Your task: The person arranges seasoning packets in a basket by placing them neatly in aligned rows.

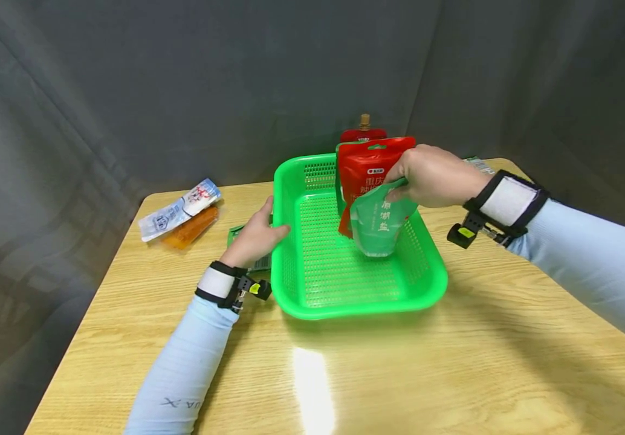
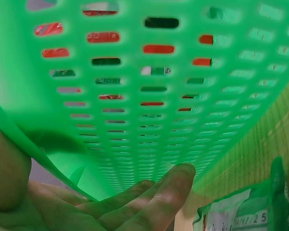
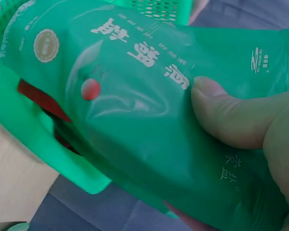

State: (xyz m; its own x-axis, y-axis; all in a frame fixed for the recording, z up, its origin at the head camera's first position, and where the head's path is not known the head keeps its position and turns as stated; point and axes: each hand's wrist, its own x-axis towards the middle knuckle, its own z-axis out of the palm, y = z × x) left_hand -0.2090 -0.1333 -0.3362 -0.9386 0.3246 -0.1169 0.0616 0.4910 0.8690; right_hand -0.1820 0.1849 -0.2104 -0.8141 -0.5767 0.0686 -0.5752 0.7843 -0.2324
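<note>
Pale worktop (image 1: 127,338): my right fingers (image 1: 402,165) pinch the green pouch (image 1: 375,234) near its top, its long axis slanting down-left from them over the basket (image 1: 345,313), whose rim my left fingers (image 2: 172,191) hold.

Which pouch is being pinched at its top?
The green salt pouch, held in front; the red pouch behind it sits in the green basket, and the orange packet lies on the table.

The basket (image 1: 356,312) is smooth plastic, the salt pouch (image 1: 376,225) glossy film, the surface (image 1: 127,314) shiny wood grain, the curtain (image 1: 225,90) matt cloth.
</note>
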